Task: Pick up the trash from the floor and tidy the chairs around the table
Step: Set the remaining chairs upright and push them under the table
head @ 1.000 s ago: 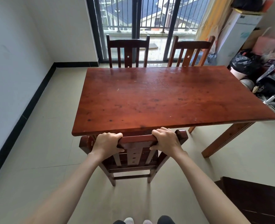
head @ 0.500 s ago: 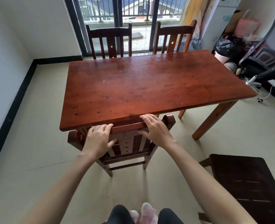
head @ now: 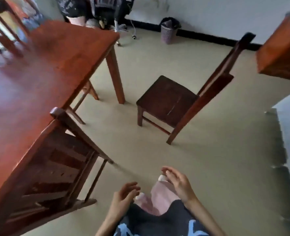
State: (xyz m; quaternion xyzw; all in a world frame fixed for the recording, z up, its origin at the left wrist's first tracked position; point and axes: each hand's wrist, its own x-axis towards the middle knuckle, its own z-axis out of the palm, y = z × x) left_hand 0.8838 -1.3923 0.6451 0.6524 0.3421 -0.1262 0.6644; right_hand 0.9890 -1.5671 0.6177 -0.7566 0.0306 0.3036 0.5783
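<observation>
The red-brown table (head: 43,70) fills the left of the head view. A dark wooden chair (head: 59,160) is tucked under its near edge, only the backrest showing. A second dark chair (head: 168,99) stands alone on the floor to the right of the table leg, away from the table. Two more chairs (head: 2,31) show at the far side, blurred. My left hand (head: 123,196) and my right hand (head: 176,181) hover low in front of me, fingers loose, holding nothing and touching no chair.
A purple waste basket (head: 169,31) stands by the far wall. An office chair base (head: 122,28) and bags lie behind the table corner. Orange-brown furniture (head: 283,51) juts in at the upper right. Open beige floor lies between me and the lone chair.
Both hands have let go of the tucked-in chair's backrest and dropped in front of me. The view has swung right, bringing the lone chair to the middle.
</observation>
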